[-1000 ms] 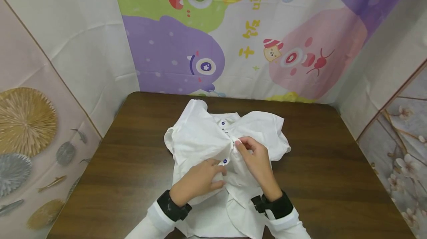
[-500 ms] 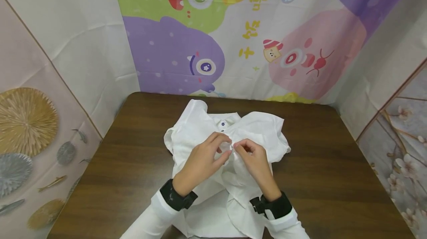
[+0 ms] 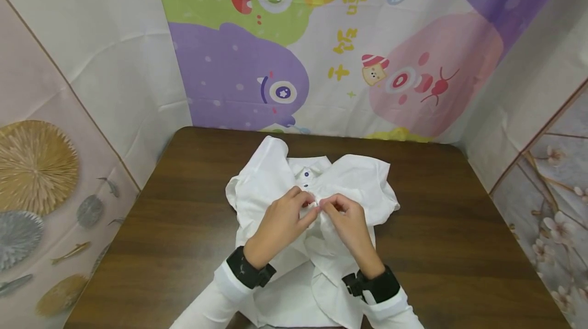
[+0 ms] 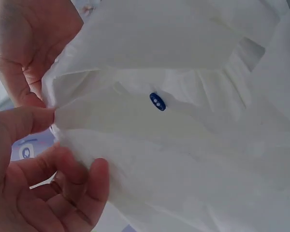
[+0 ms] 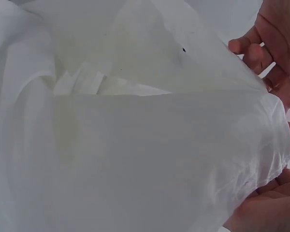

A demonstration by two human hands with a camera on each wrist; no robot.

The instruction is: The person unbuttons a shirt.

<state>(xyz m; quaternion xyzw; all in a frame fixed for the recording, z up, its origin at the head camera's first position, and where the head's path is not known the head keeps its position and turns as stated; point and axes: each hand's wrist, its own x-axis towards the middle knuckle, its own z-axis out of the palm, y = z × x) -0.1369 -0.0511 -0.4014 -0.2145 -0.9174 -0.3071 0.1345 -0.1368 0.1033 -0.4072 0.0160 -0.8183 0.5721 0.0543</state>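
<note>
A white short-sleeved shirt [image 3: 275,171] with dark blue buttons lies front up on the table. My left hand [image 3: 282,222] pinches the fabric of its front placket between thumb and fingers. Right beside it, my right hand [image 3: 346,219] pinches the same part, and the fingertips of both hands nearly meet. Two blue buttons show above the hands near the collar [image 3: 317,163]. In the left wrist view another blue button [image 4: 157,101] sits on the cloth, away from the fingers. What lies between the fingertips is hidden by folds.
The shirt rests on a dark brown wooden table [image 3: 441,227]. Behind it hangs a cloth [image 3: 340,104] with cartoon monsters. Pale patterned panels [image 3: 101,64] stand at both sides. Both wrists wear black straps [image 3: 248,268].
My left hand has moved up from the lower button to the right hand and now pinches the placket. The right hand has stayed almost in place, keeping its pinch.
</note>
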